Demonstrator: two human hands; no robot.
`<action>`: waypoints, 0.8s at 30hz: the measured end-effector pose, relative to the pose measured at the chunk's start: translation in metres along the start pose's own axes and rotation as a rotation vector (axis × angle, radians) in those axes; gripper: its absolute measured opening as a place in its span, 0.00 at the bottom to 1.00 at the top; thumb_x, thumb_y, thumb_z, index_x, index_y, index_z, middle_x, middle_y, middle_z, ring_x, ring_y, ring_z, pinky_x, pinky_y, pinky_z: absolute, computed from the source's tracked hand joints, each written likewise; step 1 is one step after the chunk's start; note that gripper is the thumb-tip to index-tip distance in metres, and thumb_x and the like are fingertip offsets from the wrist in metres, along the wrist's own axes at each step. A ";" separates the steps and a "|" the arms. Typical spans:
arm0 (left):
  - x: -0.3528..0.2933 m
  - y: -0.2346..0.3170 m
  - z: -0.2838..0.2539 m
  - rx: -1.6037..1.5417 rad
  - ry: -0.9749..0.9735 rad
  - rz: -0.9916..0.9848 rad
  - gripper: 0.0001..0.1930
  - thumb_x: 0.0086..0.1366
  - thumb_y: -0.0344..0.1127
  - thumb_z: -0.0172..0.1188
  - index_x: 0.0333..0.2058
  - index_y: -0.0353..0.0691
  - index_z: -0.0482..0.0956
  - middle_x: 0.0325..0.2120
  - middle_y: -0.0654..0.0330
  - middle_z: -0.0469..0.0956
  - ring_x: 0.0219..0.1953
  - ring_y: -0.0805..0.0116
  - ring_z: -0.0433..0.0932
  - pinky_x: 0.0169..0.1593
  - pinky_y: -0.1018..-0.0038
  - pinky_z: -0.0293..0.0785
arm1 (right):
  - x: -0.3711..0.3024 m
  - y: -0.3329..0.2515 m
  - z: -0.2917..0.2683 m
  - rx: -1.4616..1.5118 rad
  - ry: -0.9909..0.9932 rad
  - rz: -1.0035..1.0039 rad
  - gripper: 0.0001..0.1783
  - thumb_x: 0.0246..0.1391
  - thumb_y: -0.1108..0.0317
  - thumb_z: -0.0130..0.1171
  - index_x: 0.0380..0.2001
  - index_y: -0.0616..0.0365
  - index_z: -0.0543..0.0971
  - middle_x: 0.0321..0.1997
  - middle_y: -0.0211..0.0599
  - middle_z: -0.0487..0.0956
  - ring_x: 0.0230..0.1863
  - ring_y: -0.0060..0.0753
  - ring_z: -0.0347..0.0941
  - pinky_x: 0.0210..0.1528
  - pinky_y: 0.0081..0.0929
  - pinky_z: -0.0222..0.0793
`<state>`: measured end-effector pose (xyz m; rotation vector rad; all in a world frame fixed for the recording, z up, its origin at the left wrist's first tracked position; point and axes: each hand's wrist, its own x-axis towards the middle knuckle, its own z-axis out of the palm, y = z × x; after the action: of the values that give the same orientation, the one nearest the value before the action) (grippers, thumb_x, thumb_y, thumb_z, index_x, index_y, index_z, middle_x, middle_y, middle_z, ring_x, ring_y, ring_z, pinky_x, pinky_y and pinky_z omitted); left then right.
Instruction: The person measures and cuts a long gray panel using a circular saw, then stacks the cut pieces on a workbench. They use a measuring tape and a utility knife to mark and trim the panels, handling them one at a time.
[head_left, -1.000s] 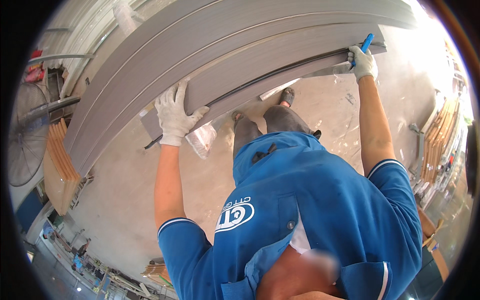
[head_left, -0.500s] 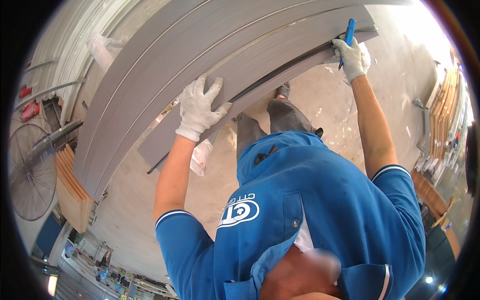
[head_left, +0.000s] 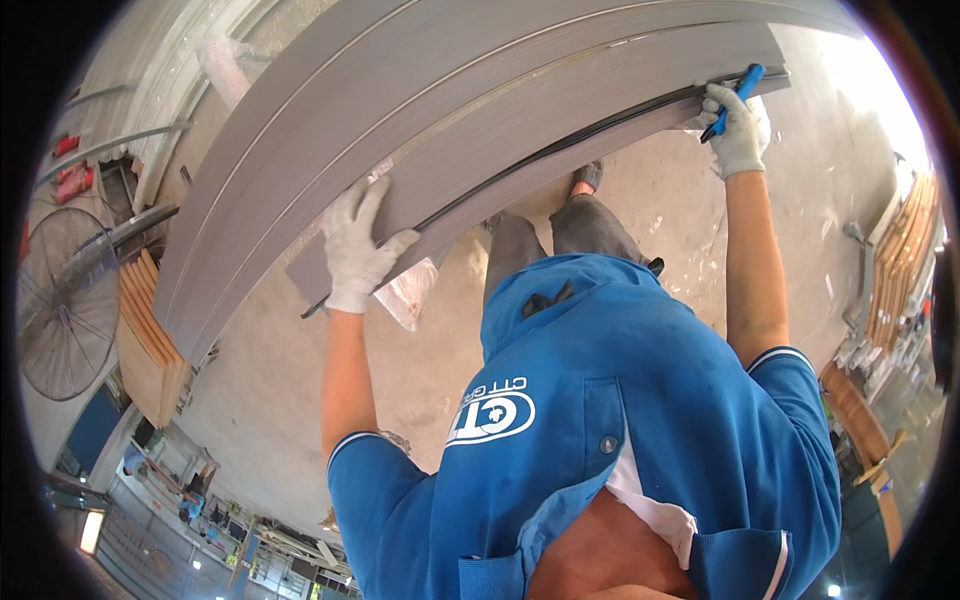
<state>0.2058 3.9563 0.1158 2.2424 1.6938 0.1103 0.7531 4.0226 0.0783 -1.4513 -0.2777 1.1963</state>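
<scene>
left hand kept flat on grey panel; blue knife, clenched in right hand, moved toward panel's far end, cut nearly run out.

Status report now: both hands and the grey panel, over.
Left hand flat on grey panel. Right hand grips blue tool at panel edge. Plastic scrap below panel.

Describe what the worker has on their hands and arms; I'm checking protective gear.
Both the left hand and the right hand wear white knit gloves. Forearms are bare. Short blue sleeves end in a thin white stripe at each cuff.
</scene>
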 end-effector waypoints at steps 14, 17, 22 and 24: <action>-0.023 -0.025 0.004 -0.047 0.053 0.031 0.46 0.46 0.62 0.73 0.65 0.56 0.72 0.64 0.53 0.68 0.66 0.46 0.63 0.69 0.49 0.58 | 0.064 -0.042 -0.067 -0.537 0.238 -0.153 0.14 0.53 0.66 0.75 0.36 0.61 0.80 0.29 0.33 0.82 0.25 0.22 0.77 0.27 0.17 0.74; -0.026 -0.032 0.002 -0.041 0.052 0.079 0.44 0.47 0.59 0.73 0.65 0.57 0.72 0.63 0.53 0.67 0.66 0.46 0.63 0.69 0.49 0.59 | 0.073 -0.045 -0.068 -0.694 0.152 -0.263 0.15 0.54 0.63 0.75 0.35 0.61 0.81 0.26 0.31 0.81 0.24 0.19 0.75 0.27 0.17 0.71; -0.028 -0.035 0.004 0.090 0.079 0.129 0.40 0.49 0.56 0.73 0.63 0.58 0.74 0.60 0.50 0.69 0.63 0.45 0.66 0.66 0.49 0.62 | 0.076 -0.043 -0.067 -0.576 0.129 -0.204 0.16 0.56 0.59 0.74 0.35 0.60 0.81 0.30 0.30 0.81 0.24 0.16 0.72 0.26 0.14 0.67; -0.026 -0.031 0.006 0.130 0.096 0.129 0.39 0.52 0.56 0.71 0.63 0.55 0.74 0.59 0.47 0.70 0.60 0.43 0.68 0.65 0.49 0.63 | 0.074 -0.042 -0.068 -0.567 0.128 -0.200 0.16 0.56 0.59 0.74 0.35 0.60 0.81 0.31 0.30 0.80 0.24 0.15 0.71 0.25 0.14 0.66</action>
<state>0.1712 3.9379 0.1045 2.4794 1.6461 0.1447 0.8577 4.0494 0.0628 -1.9261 -0.6980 0.8909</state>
